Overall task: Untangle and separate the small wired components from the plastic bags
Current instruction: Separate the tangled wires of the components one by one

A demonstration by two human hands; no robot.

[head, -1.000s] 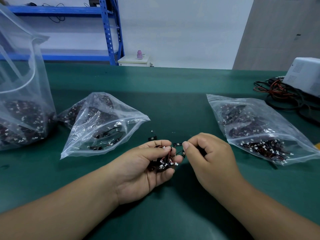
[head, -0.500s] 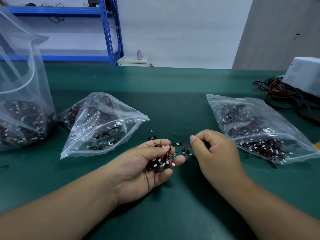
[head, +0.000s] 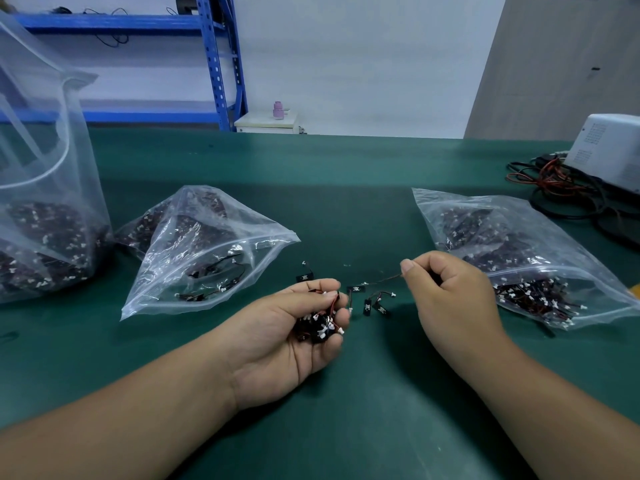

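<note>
My left grip cups the tangled bundle; my right grip pinches one wire. A hard tug could tighten knots between the grips.

Dark green table surface spreads around the left hand. Far beyond that hand stands a blue perforated metal shelf rack, with a small pink bottle on a low white cabinet beside it. Beyond the right hand, a white box-shaped device sits beside tangled black and red cables.

Three bags, four loose components and one box lie on the mat; two hands and one clump hover above it.
</note>
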